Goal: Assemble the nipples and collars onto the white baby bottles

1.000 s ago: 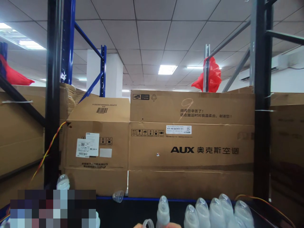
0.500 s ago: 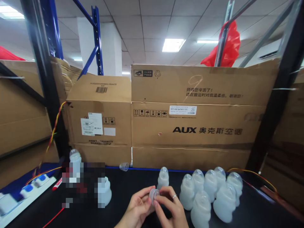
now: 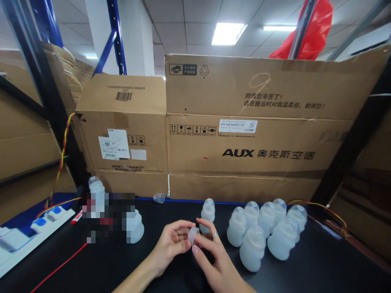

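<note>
**Both hands pinching a small clear cap over the worktop**

Your left hand and right hand meet low in the middle of the view, just above the black worktop. Between them you hold a small clear plastic cap: the left fingers curl round its near side with the thumb on top, and the right fingertips press against it from the other side. A ring sits on one finger of your right hand.

Just behind the cap a single pale bottle stands upright with a clear dome on top. To the right of your hands a cluster of the same pale bottles stands close together, some touching. Further back near the worktop's far edge a loose clear cap lies on its side.

To the left another bottle stands by a blurred-out patch, with a squat pale bottle body at the patch's right edge. A white power strip with blue sockets runs along the left border, and a red wire crosses the worktop beside it.

Large cardboard boxes line the back, one printed AUX. Dark and blue rack posts rise on the left, and a red plastic bag hangs at the upper right
</note>
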Available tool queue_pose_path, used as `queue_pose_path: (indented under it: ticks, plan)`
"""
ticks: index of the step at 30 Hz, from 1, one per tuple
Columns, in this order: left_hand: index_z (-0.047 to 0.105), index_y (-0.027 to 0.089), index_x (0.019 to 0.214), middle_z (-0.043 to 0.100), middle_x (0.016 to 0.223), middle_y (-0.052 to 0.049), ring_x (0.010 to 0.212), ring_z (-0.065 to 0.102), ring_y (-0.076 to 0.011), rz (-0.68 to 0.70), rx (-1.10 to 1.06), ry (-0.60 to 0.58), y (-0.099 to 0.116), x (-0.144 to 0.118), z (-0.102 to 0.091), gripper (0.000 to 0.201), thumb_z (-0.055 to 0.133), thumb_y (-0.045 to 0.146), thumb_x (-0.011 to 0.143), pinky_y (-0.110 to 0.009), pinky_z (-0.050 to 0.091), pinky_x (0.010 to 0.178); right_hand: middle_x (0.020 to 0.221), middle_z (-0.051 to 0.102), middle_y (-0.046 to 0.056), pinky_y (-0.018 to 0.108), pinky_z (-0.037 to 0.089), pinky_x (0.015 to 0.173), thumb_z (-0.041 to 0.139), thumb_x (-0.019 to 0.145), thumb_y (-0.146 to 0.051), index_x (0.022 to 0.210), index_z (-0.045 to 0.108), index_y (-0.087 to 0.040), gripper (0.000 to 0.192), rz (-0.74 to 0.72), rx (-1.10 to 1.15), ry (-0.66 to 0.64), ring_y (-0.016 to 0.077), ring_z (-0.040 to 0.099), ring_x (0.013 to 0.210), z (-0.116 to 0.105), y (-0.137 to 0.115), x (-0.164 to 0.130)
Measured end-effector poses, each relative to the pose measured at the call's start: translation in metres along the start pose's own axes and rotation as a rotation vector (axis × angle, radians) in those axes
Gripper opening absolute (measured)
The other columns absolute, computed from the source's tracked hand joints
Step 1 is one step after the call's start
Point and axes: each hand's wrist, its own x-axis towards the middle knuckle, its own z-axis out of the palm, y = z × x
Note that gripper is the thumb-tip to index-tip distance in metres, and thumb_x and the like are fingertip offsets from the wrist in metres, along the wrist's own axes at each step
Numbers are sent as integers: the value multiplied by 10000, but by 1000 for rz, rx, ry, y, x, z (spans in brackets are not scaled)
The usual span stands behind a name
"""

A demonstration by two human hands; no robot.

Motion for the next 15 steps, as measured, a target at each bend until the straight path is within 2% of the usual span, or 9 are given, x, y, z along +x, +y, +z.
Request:
queue_pose_path:
  ticks: [4,7,12,15]
  plan:
    - [761,183,1066,814,979,-69,871,768,-174,123,76,78,3,1,2,481,993,282,657,-224,593,788,1599,325,105,360,556,1061,652,981,-390,1347,703,-307,379,176,386,48,260,628,1269,13,-4,0]
    - [773,192,1082,823,998,-79,901,776,-192,117,134,100,0,-2,4,483,990,291,662,-239,602,815,1578,378,70,398,510,1110,774,873,-350,1293,744,-341,421,283,619,-13,293,606,1307,13,-4,0]
    - [797,190,1107,820,1058,-114,945,778,-257,76,151,61,-5,-5,1,531,973,429,666,-324,614,844,1499,515,37,438,467,1144,865,769,-309,1302,730,-395,556,322,767,-118,319,534,1394,7,-10,2]
    - [806,213,1107,816,1040,-94,938,768,-252,94,270,59,2,-5,2,529,964,464,668,-331,600,852,1463,537,52,414,468,1142,838,828,-418,1271,757,-352,455,297,743,-93,301,548,1370,7,-19,6]
